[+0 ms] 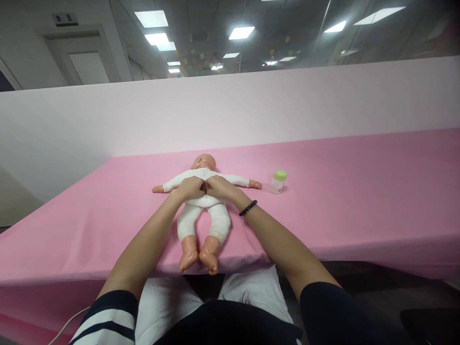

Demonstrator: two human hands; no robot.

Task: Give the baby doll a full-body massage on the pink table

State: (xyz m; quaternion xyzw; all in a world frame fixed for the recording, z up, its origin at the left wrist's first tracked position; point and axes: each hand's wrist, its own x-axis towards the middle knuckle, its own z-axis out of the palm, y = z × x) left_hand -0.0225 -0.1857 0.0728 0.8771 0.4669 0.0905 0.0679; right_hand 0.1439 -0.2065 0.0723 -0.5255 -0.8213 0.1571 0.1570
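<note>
Pink tabletop seen from head height, with a baby doll lying on its back directly beneath both grips. The doll wears a white sleepsuit that leaves its head and bare feet uncovered. Its arms spread sideways, clear of the grips, and its legs point toward the person, with the feet at the near edge of the tabletop. This spread, face-up pose appears to leave the front of the suit exposed and within easy reach of both arms.

Left grip and right grip approach from opposite sides and meet at the middle of the doll's chest, their fingers curled together and touching. Whether they pinch the suit or only press on it cannot be told.

A small translucent bottle with a green lid stands upright beyond and to the side of the right grip, just past the doll's outstretched hand. Its position seems to keep it clear of the working arms. The lid is on; any contents cannot be made out through the pale wall.

A dark beaded bracelet circles the right wrist, and a navy-and-white striped sleeve covers the left upper arm. A pale pink panel rises behind the tabletop.
</note>
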